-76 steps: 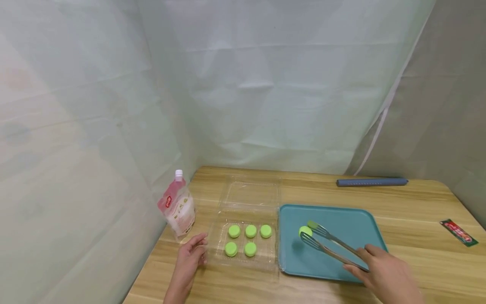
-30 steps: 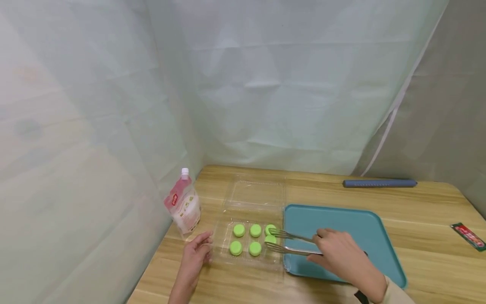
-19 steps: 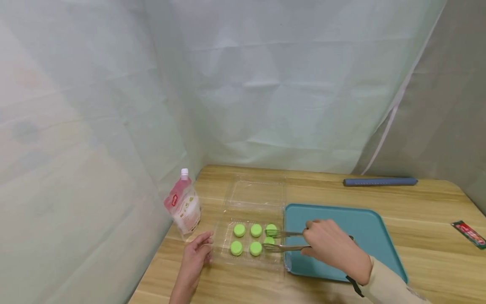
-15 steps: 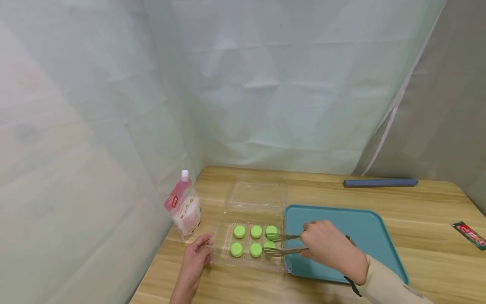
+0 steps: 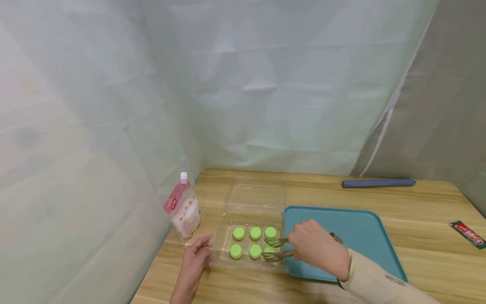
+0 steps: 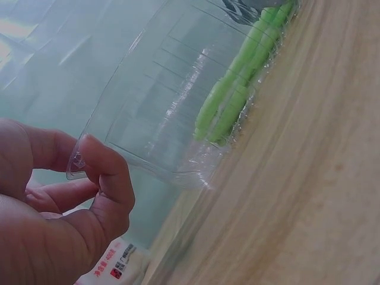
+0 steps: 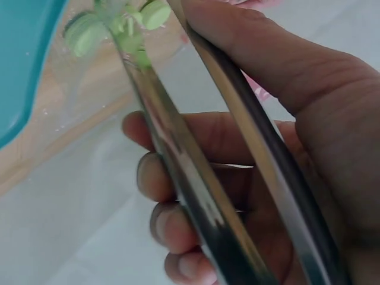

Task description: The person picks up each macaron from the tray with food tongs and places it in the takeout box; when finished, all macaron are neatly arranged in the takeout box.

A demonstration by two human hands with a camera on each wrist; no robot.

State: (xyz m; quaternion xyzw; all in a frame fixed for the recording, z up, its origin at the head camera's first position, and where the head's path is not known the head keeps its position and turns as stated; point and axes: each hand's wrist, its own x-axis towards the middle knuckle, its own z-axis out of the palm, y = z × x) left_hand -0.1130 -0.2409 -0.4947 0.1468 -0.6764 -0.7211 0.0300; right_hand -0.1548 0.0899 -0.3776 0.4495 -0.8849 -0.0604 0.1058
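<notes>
In the head view, my left hand (image 5: 193, 261) is at the left side of a clear plastic clamshell box (image 5: 218, 255). The left wrist view shows the thumb and fingers pinching the box's rim (image 6: 77, 166). Green macarons (image 5: 255, 251) sit in two rows in the box's base, its lid (image 5: 256, 195) folded back flat. My right hand (image 5: 317, 247) grips metal tongs (image 5: 281, 255), fingers curled around one arm and thumb along the other. The slotted tong ends are inside the box, astride the front-right macaron (image 5: 269, 250) and partly covering it.
A teal tray (image 5: 360, 236) lies right of the box, under my right hand. A pink-and-white spouted pouch (image 5: 184, 211) stands at the left table edge by the curtain. A blue rod-shaped object (image 5: 379, 183) lies at the back; a red-green packet (image 5: 468, 234) is at far right.
My right hand has carried a macaron in the tongs leftward from the tray into the box's front-right spot, lowering it there. My left hand has stayed at the box's left side.
</notes>
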